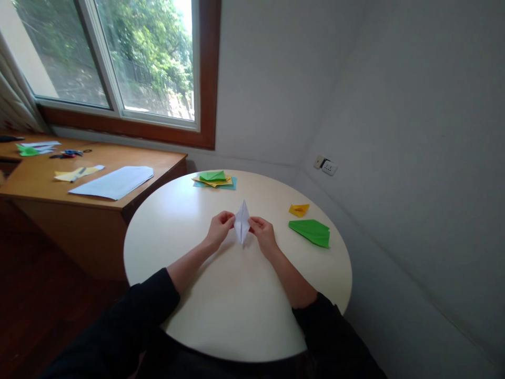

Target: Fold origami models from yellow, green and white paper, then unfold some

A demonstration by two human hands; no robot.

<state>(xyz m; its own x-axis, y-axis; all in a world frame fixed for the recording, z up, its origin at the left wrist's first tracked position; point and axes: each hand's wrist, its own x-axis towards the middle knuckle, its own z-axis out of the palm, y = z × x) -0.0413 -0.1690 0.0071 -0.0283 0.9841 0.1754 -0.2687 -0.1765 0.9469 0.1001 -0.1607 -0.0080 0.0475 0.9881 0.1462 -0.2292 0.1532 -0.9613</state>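
A pale lilac folded paper (242,221), shaped like a narrow diamond, stands just above the middle of the round white table (197,295). My left hand (219,229) pinches its left edge and my right hand (263,233) pinches its right edge. Both arms wear black sleeves pushed up at the forearm. To the right of my right hand lie a folded green paper plane (311,232) and a small folded yellow paper (299,210).
A stack of green, yellow and blue paper sheets (214,179) lies at the table's far edge. A wooden desk (94,202) on the left carries a white sheet (113,182), yellow paper (79,173), scissors (67,153) and green paper (27,151). A wall socket (326,166) sits at right.
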